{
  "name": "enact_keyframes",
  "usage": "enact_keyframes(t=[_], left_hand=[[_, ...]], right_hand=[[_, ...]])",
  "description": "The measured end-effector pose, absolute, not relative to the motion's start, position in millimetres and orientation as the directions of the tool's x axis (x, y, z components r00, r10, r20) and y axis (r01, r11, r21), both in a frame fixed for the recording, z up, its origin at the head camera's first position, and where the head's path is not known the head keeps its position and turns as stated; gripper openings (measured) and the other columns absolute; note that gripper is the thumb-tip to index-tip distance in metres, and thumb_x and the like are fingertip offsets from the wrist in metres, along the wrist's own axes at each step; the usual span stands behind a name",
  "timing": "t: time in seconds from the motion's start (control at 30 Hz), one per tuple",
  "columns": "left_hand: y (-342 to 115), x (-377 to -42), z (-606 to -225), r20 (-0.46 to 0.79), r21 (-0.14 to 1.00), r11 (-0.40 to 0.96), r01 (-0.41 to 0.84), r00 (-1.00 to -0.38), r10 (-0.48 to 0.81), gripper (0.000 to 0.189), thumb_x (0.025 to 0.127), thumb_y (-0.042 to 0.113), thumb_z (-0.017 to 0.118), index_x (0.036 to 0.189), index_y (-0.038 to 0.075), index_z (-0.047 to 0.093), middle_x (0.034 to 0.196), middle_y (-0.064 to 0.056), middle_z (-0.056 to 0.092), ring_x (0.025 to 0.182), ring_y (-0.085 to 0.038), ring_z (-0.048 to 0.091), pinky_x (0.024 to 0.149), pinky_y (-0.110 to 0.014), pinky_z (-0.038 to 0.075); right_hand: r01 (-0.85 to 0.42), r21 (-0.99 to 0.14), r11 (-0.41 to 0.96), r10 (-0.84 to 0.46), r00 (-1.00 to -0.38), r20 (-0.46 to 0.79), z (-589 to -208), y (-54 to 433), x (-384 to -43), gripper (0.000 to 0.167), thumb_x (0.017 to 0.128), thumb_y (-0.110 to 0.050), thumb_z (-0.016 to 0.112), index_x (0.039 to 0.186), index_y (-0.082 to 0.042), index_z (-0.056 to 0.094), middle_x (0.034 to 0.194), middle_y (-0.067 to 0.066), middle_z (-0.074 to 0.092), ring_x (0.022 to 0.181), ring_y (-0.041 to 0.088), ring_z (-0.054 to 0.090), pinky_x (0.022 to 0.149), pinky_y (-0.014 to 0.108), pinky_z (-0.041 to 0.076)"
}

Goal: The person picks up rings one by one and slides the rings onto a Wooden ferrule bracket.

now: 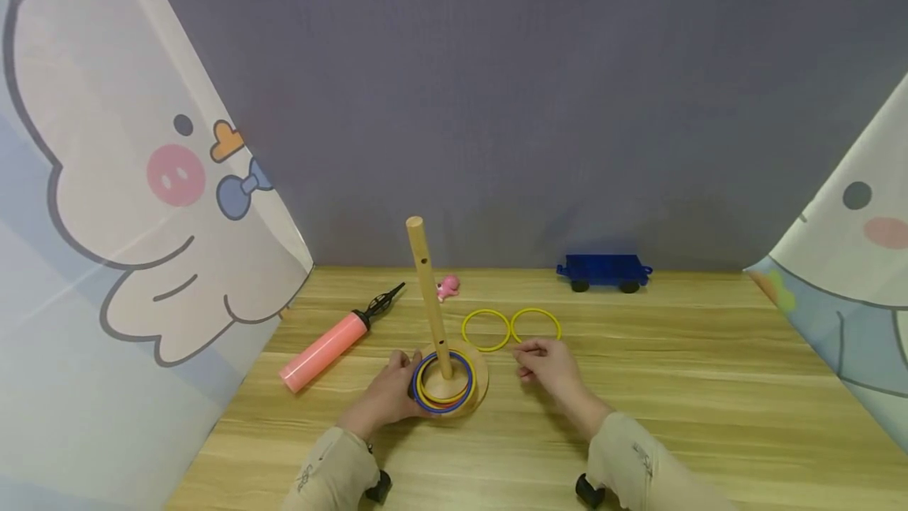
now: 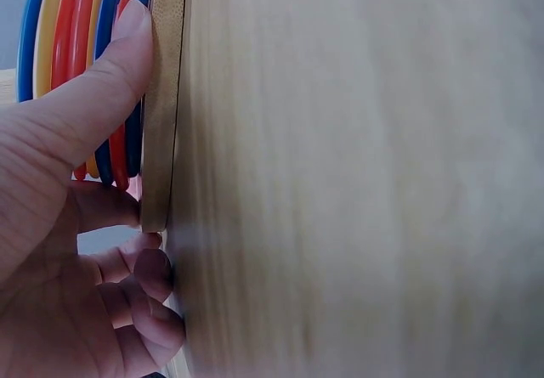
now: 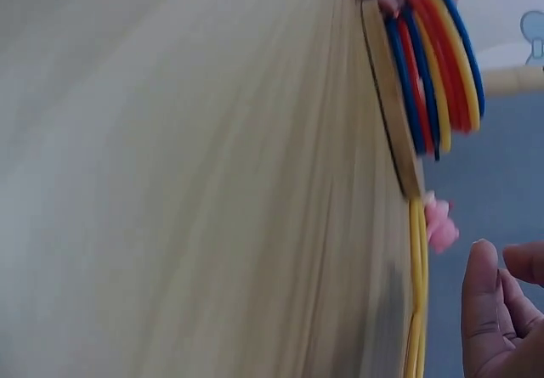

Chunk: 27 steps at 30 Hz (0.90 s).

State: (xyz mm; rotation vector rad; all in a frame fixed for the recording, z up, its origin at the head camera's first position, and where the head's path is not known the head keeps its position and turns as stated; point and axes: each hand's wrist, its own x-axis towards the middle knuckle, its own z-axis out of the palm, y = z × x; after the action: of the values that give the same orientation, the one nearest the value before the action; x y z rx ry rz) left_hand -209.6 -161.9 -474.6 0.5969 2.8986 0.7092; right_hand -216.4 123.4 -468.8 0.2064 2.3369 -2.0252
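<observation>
In the head view, a wooden ring-toss stand has a tall peg [image 1: 428, 290] on a round base [image 1: 483, 385]. Several blue, red and yellow rings [image 2: 82, 30] are stacked around the peg, low on the base. My left hand [image 1: 388, 394] grips the base at its left side, thumb lying against the lowest rings and fingers at the rim. Beyond the stand two yellow rings [image 1: 485, 310] lie flat, side by side. My right hand [image 1: 552, 371] is just in front of the right one, fingers loosely bent; in the right wrist view, thumb and forefinger are apart, holding nothing.
A pink hand pump [image 1: 326, 352] with a black nozzle lies left of the stand. Behind the peg sits a small pink toy [image 1: 448, 287]. A blue toy wagon [image 1: 603, 270] stands at the back right, by the grey backdrop [image 1: 496, 101].
</observation>
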Motion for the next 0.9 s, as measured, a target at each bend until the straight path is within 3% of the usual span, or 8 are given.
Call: enact_keyframes(t=[0.6, 0.77, 0.9], left_hand=[[-162.0, -209.1, -471.7, -0.006, 0.46, 0.818, 0.346, -0.92, 0.392, 0.109, 0.064, 0.039, 0.092, 0.143, -0.012, 0.038, 0.102, -0.01, 0.04, 0.087, -0.022, 0.049, 0.083, -0.044, 0.045], [-161.9, -210.1, -475.8, -0.01, 0.472, 0.812, 0.343, -0.919, 0.394, 0.109, 0.064, 0.04, 0.092, 0.143, -0.012, 0.038, 0.103, -0.011, 0.041, 0.089, -0.023, 0.049, 0.083, -0.044, 0.045], [-162.5, -210.8, -478.1, -0.011, 0.468, 0.815, 0.343, -0.919, 0.394, 0.11, 0.064, 0.042, 0.091, 0.144, -0.011, 0.038, 0.105, -0.011, 0.041, 0.09, -0.023, 0.05, 0.084, -0.044, 0.045]], right_hand=[[0.118, -0.934, 0.336, 0.143, -0.987, -0.073, -473.0, 175.6, -246.1, 0.024, 0.088, 0.001, 0.064, 0.108, 0.014, 0.062, 0.088, 0.019, 0.065, 0.064, 0.023, 0.066, 0.056, 0.032, 0.054], [0.129, -0.842, 0.524, 0.174, -0.984, -0.043, -473.3, 182.1, -253.6, 0.033, 0.083, -0.004, 0.07, 0.11, 0.014, 0.061, 0.087, 0.018, 0.066, 0.059, 0.02, 0.065, 0.054, 0.031, 0.053], [0.14, -0.73, 0.669, 0.169, -0.985, -0.034, -473.6, 184.2, -258.2, 0.033, 0.082, -0.014, 0.075, 0.104, 0.009, 0.064, 0.076, 0.011, 0.067, 0.056, 0.016, 0.062, 0.06, 0.03, 0.048]])
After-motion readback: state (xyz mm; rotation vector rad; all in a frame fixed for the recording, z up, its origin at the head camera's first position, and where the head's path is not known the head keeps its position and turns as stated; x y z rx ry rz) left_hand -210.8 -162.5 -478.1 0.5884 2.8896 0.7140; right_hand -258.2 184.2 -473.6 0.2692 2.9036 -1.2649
